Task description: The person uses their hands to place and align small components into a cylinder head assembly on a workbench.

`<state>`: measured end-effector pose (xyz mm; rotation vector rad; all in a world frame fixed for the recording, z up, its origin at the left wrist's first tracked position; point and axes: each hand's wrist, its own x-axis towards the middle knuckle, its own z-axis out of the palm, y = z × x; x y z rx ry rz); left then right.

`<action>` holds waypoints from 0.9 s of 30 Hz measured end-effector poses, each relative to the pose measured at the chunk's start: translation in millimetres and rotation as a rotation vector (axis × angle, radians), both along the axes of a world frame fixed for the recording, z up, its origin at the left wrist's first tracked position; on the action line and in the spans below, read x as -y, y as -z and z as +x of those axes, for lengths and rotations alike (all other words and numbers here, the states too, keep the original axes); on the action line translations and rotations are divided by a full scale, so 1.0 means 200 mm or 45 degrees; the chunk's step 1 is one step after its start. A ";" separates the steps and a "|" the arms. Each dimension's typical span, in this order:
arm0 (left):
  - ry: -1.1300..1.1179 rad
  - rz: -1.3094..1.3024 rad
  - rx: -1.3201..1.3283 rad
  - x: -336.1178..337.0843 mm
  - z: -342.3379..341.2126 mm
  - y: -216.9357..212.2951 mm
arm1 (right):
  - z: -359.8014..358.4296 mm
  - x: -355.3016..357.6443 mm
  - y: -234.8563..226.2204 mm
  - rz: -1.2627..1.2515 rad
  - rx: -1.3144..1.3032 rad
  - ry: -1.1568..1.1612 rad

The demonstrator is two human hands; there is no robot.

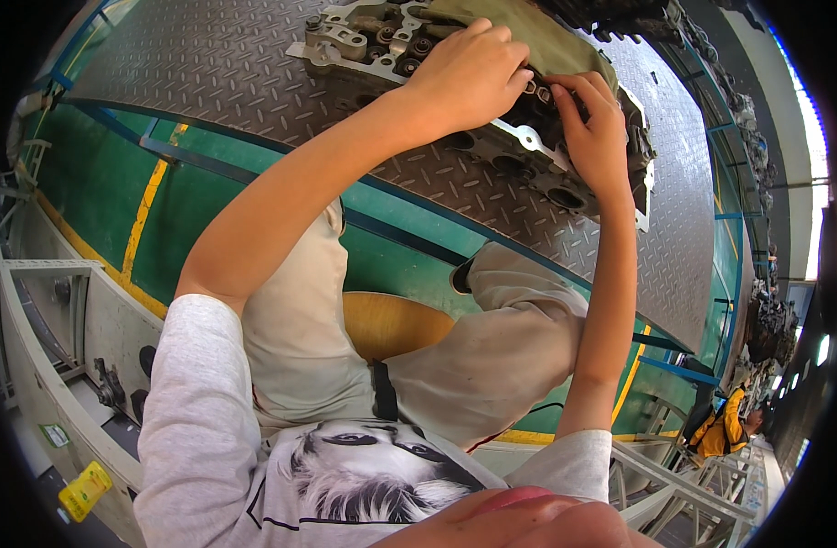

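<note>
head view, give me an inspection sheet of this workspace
surface: grey checker-plate metal bench, bare plate around the part
job's things: metal engine cylinder head lying on the bench, partly covered by an olive green cloth
clutter: yellow object low at the left; loose parts on the white frame
hands: left hand rests on top of the cylinder head by the cloth; right hand has its fingers in the part's recesses; what they grip is hidden
cables: thin dark cable by the right knee
surroundings: green floor with a yellow line, wooden stool seat, another person in yellow far right
</note>
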<state>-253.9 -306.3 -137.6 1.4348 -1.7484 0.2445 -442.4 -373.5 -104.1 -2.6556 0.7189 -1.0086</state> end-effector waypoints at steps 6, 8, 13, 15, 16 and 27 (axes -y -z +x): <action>0.102 -0.043 -0.020 0.00 0.01 -0.02 | 0.00 -0.02 -0.02 0.035 -0.004 0.037; 0.128 -0.073 -0.025 0.01 0.01 -0.01 | -0.01 -0.01 -0.01 0.028 0.016 0.025; 0.165 -0.077 -0.048 0.00 0.01 -0.01 | -0.01 -0.01 -0.01 0.024 -0.002 0.046; 0.168 -0.078 -0.047 -0.01 0.01 -0.02 | -0.01 -0.02 -0.01 0.024 -0.003 0.054; 0.170 -0.079 -0.047 -0.01 0.01 -0.02 | -0.01 -0.02 -0.01 0.023 -0.005 0.061; 0.172 -0.118 -0.048 0.00 0.01 -0.02 | -0.01 -0.03 -0.02 0.029 0.015 0.065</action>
